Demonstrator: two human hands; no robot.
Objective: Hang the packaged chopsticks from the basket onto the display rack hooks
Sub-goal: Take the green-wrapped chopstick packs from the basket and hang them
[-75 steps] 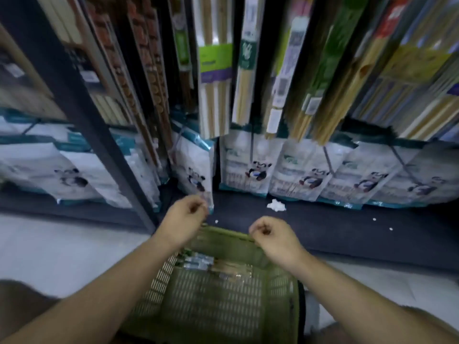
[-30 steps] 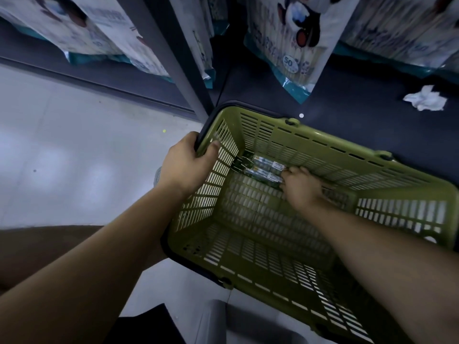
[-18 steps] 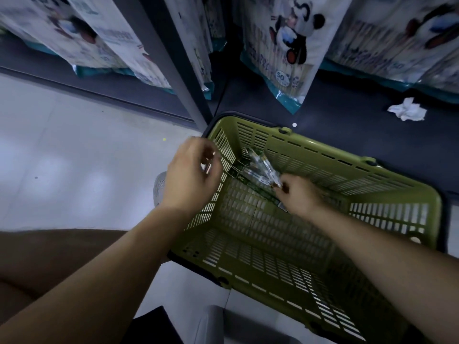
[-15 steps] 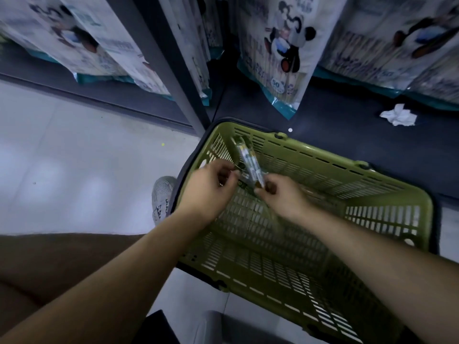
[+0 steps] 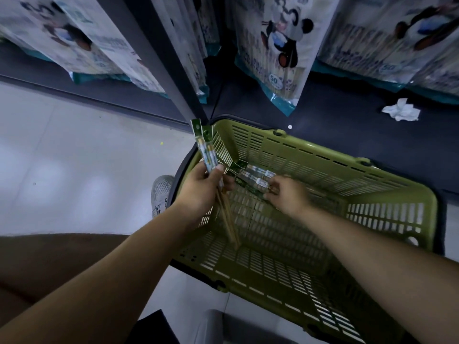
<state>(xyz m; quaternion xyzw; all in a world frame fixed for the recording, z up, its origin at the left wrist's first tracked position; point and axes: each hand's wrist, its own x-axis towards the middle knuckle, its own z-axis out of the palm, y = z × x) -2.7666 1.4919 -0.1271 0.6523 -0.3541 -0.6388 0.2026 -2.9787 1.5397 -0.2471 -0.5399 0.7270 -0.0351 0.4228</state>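
The left hand (image 5: 201, 192) grips chopstick packs (image 5: 207, 155) upright over the basket (image 5: 323, 155)'s left rim; the right hand (image 5: 288, 197) pinches other packs (image 5: 253, 176) inside.

The green basket (image 5: 323, 157) is open on top. Its slotted walls close every side, so entry is from above only. Inside, the left hand (image 5: 201, 192) gripping the held chopstick packs (image 5: 207, 152) fills the 9 o'clock wall. The right hand (image 5: 289, 198), fingers curled on the lying chopstick packs (image 5: 253, 175), blocks the bottom toward 11 o'clock. From 3 to 6 o'clock the bottom lies open.

Past the 12 o'clock rim, hanging panda bags (image 5: 273, 58) drop low over the dark shelf base (image 5: 335, 125). That leaves a low gap, with a crumpled paper (image 5: 401, 111) at 2 o'clock. The rack post (image 5: 149, 53) slants down to the basket's 11 o'clock corner. At 9 o'clock, past a shoe (image 5: 161, 192), the pale floor (image 5: 74, 165) lies open.
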